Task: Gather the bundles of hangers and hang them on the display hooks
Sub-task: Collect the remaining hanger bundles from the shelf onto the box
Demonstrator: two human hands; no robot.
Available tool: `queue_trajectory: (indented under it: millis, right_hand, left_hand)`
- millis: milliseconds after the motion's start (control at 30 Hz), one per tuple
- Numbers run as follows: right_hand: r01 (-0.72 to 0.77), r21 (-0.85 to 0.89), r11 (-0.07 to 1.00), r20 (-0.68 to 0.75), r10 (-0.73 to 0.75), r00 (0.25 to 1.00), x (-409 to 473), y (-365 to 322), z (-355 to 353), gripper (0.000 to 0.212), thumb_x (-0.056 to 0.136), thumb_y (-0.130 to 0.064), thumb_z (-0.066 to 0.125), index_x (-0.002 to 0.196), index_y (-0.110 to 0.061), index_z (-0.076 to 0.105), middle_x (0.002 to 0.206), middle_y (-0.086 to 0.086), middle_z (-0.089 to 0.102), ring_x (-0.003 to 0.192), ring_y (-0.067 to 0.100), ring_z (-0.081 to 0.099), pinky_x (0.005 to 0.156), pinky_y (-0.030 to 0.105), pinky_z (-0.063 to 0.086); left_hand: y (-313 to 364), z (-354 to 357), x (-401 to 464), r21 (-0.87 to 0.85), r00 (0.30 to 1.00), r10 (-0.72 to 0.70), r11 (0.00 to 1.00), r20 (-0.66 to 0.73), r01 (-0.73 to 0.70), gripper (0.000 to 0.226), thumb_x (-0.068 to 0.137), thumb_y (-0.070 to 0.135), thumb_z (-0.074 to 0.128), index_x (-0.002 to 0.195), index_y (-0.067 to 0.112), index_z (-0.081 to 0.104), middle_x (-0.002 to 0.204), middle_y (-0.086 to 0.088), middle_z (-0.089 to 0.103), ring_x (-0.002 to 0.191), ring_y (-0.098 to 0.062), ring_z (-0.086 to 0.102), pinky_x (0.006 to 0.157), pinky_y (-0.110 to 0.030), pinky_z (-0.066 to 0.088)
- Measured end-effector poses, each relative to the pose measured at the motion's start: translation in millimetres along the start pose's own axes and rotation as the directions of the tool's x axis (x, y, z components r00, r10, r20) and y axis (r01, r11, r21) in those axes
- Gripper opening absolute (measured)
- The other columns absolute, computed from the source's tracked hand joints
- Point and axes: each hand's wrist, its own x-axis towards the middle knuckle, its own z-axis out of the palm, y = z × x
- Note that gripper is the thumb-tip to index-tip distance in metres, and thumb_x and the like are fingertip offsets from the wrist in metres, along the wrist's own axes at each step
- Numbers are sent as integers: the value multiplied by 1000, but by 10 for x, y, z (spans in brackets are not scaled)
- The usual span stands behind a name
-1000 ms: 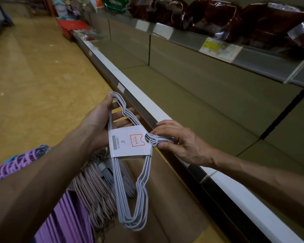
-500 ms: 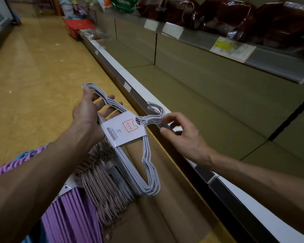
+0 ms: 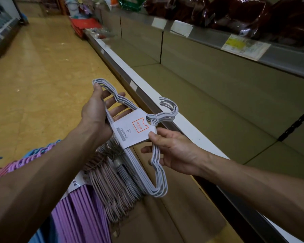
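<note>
Hands meet at the centre of the head view, both on one bundle of grey wire hangers (image 3: 130,132) bound by a white paper sleeve (image 3: 133,133). The left hand (image 3: 96,113), at ten o'clock of the sleeve, has its fingers nearly straight and spread under the bundle's far shoulder, thumb lying over the wires at the top end. The right hand (image 3: 172,151), at four o'clock of the sleeve, pinches the near side: thumb on the sleeve's corner, fingers curled round the wires below. The hanger hooks (image 3: 168,107) stick out at two o'clock, above the white shelf edge (image 3: 147,90). At six o'clock, under the held bundle, lie more bundles, pinkish wire hangers (image 3: 111,186) and purple plastic hangers (image 3: 81,216), on brown cardboard (image 3: 174,216). At twelve to three o'clock runs the bare olive lower shelf (image 3: 218,102); above it, dark red wrapped packs (image 3: 244,14) and price labels (image 3: 244,45). Yellow floor (image 3: 33,76) fills nine to eleven o'clock.
</note>
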Motion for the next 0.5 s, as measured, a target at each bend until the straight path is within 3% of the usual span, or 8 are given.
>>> queue_trajectory:
  millis: [200, 367, 500]
  right_hand:
    - [23, -142, 990, -188, -50, 981, 94, 142, -177, 27, 98, -18, 60, 125, -14, 62, 107, 2, 69, 90, 14, 66, 59, 31, 50]
    - [-37, -376, 926, -400, -126, 908, 259, 176, -265, 19, 98, -16, 61, 117, -16, 63, 98, -4, 75, 78, 10, 68, 61, 30, 50]
    - [-151, -590, 793, -478, -192, 857, 495, 308, -339, 26, 94, -19, 67, 120, -21, 65, 108, -2, 75, 83, 15, 74, 63, 31, 57]
  left_hand:
    - [19, -249, 12, 357, 1000, 5, 934, 16, -11, 54, 101, 51, 42, 139, 13, 50, 123, -8, 64, 104, -34, 66, 88, -44, 56]
    - [169, -500, 18, 392, 1000, 18, 920, -18, -9, 52, 101, 49, 44, 138, 12, 51, 124, -8, 63, 105, -32, 67, 90, -42, 56]
    - [256, -602, -22, 367, 999, 31, 930, -28, -19, 45, 102, 47, 45, 129, 14, 56, 120, -7, 65, 102, -30, 69, 88, -42, 57]
